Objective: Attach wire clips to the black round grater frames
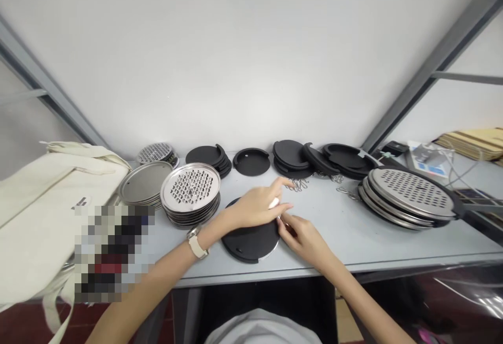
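Note:
A round black disc with a raised partial rim (251, 244) lies flat near the table's front edge, a thin shiny edge showing at its lower right. Over its upper part reaches my left hand (257, 207), closed around a small white object (274, 203) whose kind I cannot make out. At the disc's right side is my right hand (304, 236), its fingertips pinched together just below the left hand's thumb. What those fingertips hold is mostly hidden. Behind the hands lie several small wire hooks or clips (297, 185).
Left stand a stack of perforated metal grater discs (190, 189), plain metal discs (143, 184) and a cream cloth bag (47, 197). Black rimmed discs (251, 162) line the back wall. Right is a stack of perforated metal discs (412, 192); grey posts (428, 66) flank the table.

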The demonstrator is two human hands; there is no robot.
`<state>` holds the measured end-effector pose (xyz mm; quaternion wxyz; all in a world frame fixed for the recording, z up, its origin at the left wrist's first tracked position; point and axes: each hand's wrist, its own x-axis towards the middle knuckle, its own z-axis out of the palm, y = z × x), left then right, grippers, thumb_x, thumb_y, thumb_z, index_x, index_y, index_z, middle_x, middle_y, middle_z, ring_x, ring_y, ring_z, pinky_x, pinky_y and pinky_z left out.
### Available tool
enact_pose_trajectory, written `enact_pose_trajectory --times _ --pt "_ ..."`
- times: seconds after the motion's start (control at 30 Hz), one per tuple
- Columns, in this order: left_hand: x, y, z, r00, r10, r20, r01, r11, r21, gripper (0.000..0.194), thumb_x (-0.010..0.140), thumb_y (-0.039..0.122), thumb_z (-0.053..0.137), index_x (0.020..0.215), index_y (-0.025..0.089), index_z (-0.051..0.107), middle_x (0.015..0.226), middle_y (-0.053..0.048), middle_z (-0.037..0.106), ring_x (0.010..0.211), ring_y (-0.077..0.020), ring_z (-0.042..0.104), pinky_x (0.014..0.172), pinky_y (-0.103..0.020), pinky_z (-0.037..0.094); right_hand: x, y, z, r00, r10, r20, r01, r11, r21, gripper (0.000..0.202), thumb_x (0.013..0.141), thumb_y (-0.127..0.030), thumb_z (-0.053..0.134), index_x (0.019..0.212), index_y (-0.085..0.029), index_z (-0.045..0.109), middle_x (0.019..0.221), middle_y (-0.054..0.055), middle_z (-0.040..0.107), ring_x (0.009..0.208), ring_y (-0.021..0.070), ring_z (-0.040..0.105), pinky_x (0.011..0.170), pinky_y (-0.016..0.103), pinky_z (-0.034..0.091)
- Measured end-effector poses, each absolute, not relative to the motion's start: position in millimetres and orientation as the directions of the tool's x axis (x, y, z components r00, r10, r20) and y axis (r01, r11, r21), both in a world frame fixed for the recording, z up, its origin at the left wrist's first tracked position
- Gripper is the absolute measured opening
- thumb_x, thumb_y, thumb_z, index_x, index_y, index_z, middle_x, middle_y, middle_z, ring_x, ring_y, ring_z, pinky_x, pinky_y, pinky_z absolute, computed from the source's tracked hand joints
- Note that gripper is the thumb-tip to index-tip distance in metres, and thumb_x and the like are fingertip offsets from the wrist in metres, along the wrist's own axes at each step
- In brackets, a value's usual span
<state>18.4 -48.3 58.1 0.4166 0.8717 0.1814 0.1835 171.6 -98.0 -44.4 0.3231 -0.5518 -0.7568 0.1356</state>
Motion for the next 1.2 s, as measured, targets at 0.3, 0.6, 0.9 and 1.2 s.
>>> enact_pose_trajectory --times 0.3,0.6,0.9,1.2 --pt "-15 -6 21 0.879 0.468 0.093 0.417 -0.848 0.328 0.032 0.076 0.043 0.061 0.096 0.022 0.045 0.066 0.005 0.054 0.057 -0.0158 0.053 0.053 -0.025 0.031 170 -100 -41 -0.210 0.944 0.253 0.762 0.320 -0.562 0.027 0.092 -0.025 0.039 0.066 -0.021 0.031 0.056 -0.006 0.038 0.049 0.0098 0.038 0.051 0.023 0.027" --pt "-10 -11 11 0.883 0.459 0.099 0.438 -0.881 0.177 0.032 0.084 0.048 0.052 0.101 0.021 0.046 0.083 -0.002 0.066 0.069 -0.0218 0.063 0.059 -0.029 0.036 170 -101 -39 -0.218 0.945 0.243 0.761 0.321 -0.564 0.026 0.090 -0.023 0.040 0.066 -0.021 0.031 0.056 -0.006 0.038 0.050 0.0099 0.038 0.052 0.022 0.027" --pt "-11 -9 3 0.924 0.347 0.160 0.323 -0.933 0.158 0.030 0.087 0.037 0.050 0.114 0.024 0.052 0.097 -0.002 0.066 0.083 -0.0191 0.064 0.064 -0.026 0.040 169 -100 -39 -0.224 0.940 0.257 0.767 0.333 -0.549 0.024 0.090 -0.023 0.040 0.066 -0.021 0.036 0.056 -0.005 0.042 0.050 0.0102 0.040 0.052 0.022 0.028" --pt "-12 -7 -2 0.921 0.332 0.202 0.288 -0.932 0.219 0.031 0.090 0.036 0.048 0.117 0.025 0.059 0.104 -0.002 0.067 0.090 -0.0177 0.063 0.071 -0.025 0.043 169 -102 -38 -0.229 0.938 0.260 0.744 0.341 -0.574 0.021 0.092 -0.024 0.038 0.073 -0.020 0.046 0.059 -0.003 0.048 0.052 0.0116 0.044 0.052 0.023 0.032"
